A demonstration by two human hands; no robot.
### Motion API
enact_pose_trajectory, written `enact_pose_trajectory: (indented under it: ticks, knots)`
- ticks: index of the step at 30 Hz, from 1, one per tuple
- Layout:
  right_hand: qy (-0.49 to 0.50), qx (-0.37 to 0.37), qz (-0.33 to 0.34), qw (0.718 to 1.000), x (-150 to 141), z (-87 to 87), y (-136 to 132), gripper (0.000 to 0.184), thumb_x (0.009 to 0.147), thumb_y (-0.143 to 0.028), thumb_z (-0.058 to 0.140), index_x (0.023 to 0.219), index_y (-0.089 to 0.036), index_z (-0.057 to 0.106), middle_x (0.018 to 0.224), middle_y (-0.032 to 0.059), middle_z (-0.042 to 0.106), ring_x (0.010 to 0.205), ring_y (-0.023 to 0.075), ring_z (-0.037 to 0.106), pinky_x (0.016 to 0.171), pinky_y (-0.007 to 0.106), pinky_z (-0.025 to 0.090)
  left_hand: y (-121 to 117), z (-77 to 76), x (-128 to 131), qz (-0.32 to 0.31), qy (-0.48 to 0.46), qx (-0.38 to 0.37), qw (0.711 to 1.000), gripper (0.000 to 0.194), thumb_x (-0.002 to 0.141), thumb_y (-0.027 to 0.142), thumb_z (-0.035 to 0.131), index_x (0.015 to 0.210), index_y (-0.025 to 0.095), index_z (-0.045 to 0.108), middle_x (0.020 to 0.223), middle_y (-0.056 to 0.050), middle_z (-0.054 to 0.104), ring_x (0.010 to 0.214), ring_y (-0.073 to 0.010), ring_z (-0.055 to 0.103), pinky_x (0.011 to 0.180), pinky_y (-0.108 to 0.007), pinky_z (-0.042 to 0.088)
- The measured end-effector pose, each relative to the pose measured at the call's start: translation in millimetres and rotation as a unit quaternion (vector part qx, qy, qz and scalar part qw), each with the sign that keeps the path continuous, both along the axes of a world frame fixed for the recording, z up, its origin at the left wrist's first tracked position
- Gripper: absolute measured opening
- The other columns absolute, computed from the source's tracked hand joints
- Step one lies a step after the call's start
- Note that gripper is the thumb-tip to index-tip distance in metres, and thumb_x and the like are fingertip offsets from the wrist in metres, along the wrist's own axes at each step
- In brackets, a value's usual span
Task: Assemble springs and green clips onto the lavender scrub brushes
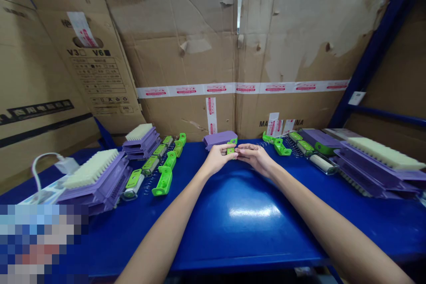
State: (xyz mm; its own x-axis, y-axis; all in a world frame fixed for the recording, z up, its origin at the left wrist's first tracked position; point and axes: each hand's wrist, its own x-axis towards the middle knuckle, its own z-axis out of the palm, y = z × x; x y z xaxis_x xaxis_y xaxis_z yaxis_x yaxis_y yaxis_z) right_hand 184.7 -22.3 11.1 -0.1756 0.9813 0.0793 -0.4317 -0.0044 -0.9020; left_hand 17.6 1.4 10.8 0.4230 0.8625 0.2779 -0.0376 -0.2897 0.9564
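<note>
Both hands meet over the middle of the blue table (246,239). My left hand (217,158) is closed on a small green plastic piece (230,151), gripped between thumb and fingers. My right hand (255,158) touches the same spot from the other side, its fingers pinched together. A thin coil, seemingly a spring, shows faintly at its fingers, too small to be sure. Just behind the hands lies a purple plastic block (219,138), partly covered by my left hand.
At left stand stacked purple brushes with cream bristles (93,169), green brackets (163,181), green-and-clear parts (133,180) and springs. At right are more green brackets (282,147), a purple casing (320,140) and another brush stack (382,153). Cardboard (186,62) walls the back.
</note>
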Motion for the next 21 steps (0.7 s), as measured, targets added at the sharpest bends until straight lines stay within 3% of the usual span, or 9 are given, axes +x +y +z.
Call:
enact_pose_trajectory:
  ticks: [6,10,15,21]
  knots:
    - [-0.013,0.015,-0.005,1.000,3.6,-3.5,4.3,0.027,0.057,-0.019,0.079,0.082,-0.015,0.068,0.086,0.0071,0.072,0.081,0.0188,0.067,0.085,0.037,0.050,-0.2,1.2,1.4,0.002,0.031,0.017,0.999,0.049,0.076,0.016,0.063,0.124,0.010,0.054,0.103,-0.012,0.069,0.080,-0.0184,0.069,0.082,-0.036,0.053]
    - [-0.088,0.061,-0.054,0.993,-0.7,-3.8,3.2,0.029,0.055,-0.022,0.080,0.080,-0.016,0.069,0.081,0.0049,0.072,0.075,0.0174,0.067,0.080,0.034,0.051,-0.8,-2.0,4.9,0.021,0.049,0.050,0.997,0.053,0.079,0.009,0.055,0.131,0.014,0.048,0.110,-0.011,0.067,0.087,-0.0185,0.067,0.082,-0.036,0.053]
    - [-0.187,0.153,-0.125,0.962,-11.9,-3.5,-0.1,0.025,0.057,-0.026,0.078,0.078,-0.017,0.069,0.080,0.0040,0.072,0.074,0.0174,0.066,0.077,0.032,0.050,0.3,-7.2,4.9,0.069,0.072,0.136,0.986,0.055,0.078,0.007,0.051,0.131,0.021,0.048,0.123,-0.008,0.060,0.101,-0.0185,0.062,0.089,-0.036,0.050]
    - [-0.255,0.217,-0.167,0.927,-17.5,-4.5,-3.9,0.023,0.066,-0.030,0.071,0.085,-0.017,0.068,0.082,0.0047,0.072,0.075,0.0176,0.065,0.074,0.031,0.050,0.3,-10.2,3.6,0.085,0.099,0.170,0.977,0.051,0.082,0.011,0.047,0.132,0.022,0.042,0.111,-0.007,0.066,0.093,-0.0160,0.064,0.088,-0.034,0.049]
